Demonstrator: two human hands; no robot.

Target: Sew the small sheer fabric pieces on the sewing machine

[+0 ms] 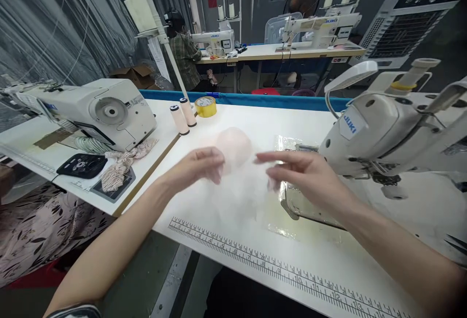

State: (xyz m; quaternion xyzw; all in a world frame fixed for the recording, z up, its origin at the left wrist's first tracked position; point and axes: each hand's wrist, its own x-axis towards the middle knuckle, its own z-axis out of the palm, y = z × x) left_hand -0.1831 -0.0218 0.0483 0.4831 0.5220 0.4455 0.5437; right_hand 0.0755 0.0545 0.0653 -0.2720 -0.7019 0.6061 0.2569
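A pale pink, roundish piece (235, 147), thin like fabric, is smeared by motion above the white sewing table (226, 201). My left hand (204, 162) is closed at its near-left edge and seems to pinch it; the exact grip is blurred. Across from it, my right hand (295, 165) reaches leftward with fingers stretched and a little apart, holding nothing I can see. A gap separates its fingertips from the pink piece. Below my right hand lies the plate of a white sewing machine (350, 133), edged with clear tape.
Two pink thread cones (184, 116) and a yellow tape roll (206, 106) stand at the back left. A printed ruler (262, 259) runs along the front edge. On the left table are another sewing machine (116, 111) and lacy fabric (120, 169). A person (182, 50) sits farther back.
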